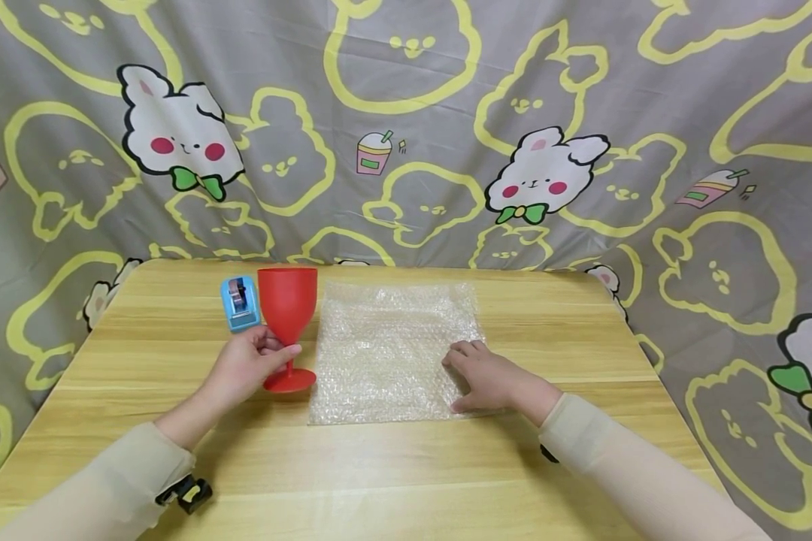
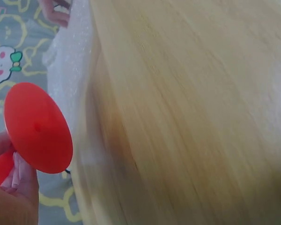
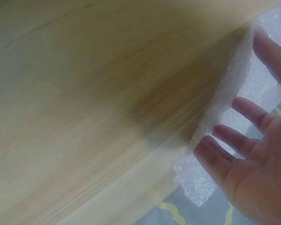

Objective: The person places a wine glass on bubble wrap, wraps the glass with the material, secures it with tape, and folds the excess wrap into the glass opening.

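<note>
A red plastic goblet (image 1: 288, 300) stands upright in my left hand (image 1: 246, 364), its stem pinched between thumb and fingers. The round foot of the goblet (image 2: 37, 126) faces the camera in the left wrist view, with part of the bowl hidden behind my fingers. Just to its right, a square sheet of bubble wrap (image 1: 386, 361) lies flat on the table. My right hand (image 1: 487, 379) rests at the sheet's right edge. Spread, nearly straight fingers (image 3: 249, 111) touch the bubble wrap in the right wrist view.
A blue tape dispenser (image 1: 235, 304) sits on the wooden table (image 1: 406, 481), behind my left hand and left of the goblet. Patterned grey fabric (image 1: 440, 90) hangs behind the table and along both sides.
</note>
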A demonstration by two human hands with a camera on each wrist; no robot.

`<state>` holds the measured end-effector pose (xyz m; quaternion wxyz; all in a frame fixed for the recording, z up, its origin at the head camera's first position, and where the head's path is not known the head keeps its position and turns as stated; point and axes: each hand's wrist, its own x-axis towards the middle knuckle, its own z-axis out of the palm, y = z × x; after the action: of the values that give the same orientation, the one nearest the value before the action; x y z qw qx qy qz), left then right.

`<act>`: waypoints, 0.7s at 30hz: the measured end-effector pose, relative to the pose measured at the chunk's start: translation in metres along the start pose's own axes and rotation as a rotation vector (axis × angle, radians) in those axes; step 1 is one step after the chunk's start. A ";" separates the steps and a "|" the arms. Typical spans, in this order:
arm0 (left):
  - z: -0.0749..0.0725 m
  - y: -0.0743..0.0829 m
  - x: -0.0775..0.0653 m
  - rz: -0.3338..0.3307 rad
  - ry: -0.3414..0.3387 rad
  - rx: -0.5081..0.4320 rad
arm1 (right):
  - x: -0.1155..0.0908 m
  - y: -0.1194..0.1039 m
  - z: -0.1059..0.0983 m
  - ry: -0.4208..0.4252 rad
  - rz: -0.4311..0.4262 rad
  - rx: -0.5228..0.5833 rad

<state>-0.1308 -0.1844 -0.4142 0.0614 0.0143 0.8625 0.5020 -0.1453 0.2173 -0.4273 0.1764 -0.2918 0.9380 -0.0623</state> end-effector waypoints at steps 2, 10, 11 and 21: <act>0.003 0.001 0.001 0.000 -0.011 -0.010 | 0.000 0.000 -0.001 0.000 -0.003 0.000; 0.015 0.004 0.007 -0.029 -0.049 -0.083 | 0.001 0.000 -0.001 0.006 -0.010 -0.004; 0.017 0.004 0.008 -0.035 -0.054 -0.093 | 0.001 0.000 -0.001 0.005 -0.010 -0.004; 0.028 0.010 0.012 -0.087 -0.087 -0.127 | 0.001 0.000 -0.001 -0.011 0.003 0.005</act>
<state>-0.1397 -0.1545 -0.4205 0.1212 -0.0055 0.8252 0.5516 -0.1467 0.2162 -0.4266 0.1821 -0.2902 0.9374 -0.0627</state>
